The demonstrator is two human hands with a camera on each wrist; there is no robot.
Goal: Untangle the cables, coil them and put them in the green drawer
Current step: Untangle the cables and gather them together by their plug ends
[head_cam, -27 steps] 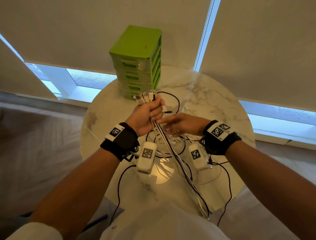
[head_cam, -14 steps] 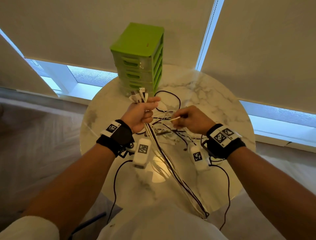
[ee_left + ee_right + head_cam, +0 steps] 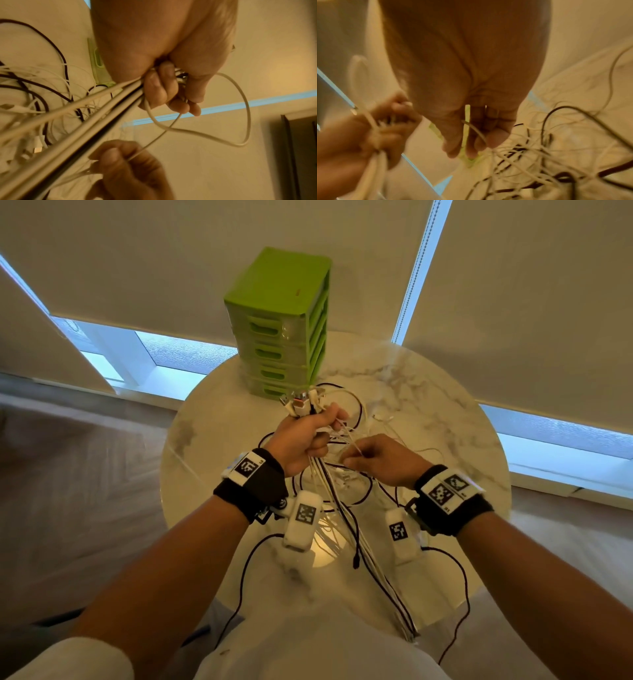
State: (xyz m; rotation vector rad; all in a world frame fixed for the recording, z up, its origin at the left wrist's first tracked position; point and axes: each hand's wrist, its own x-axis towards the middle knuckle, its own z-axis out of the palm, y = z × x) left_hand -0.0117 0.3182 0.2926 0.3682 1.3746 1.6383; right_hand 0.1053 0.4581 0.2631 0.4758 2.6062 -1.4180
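Note:
My left hand [image 3: 308, 436] grips a bundle of white and black cables [image 3: 346, 518] above the round marble table [image 3: 445, 419], plug ends [image 3: 301, 404] sticking up out of the fist. The strands run taut from the fist [image 3: 159, 89] toward my lap. My right hand [image 3: 380, 460] sits just right of it and pinches a thin white cable [image 3: 476, 131] between thumb and fingers. A white loop [image 3: 240, 108] hangs from the left fist. More tangled cables [image 3: 547, 155] lie on the table under both hands. The green drawer unit [image 3: 281, 326] stands at the table's far edge, all drawers closed.
Closed roller blinds [image 3: 531, 285] hang behind the table, with bright window strips [image 3: 555, 440] below them. Black wires [image 3: 462, 583] from the wrist cameras dangle over the table's near edge. The table drops off to the floor on both sides.
My right hand went from fingers stretched toward the bundle to pinching a thin white cable and pulling it right. The left fist with the bundle shifted slightly toward the drawers.

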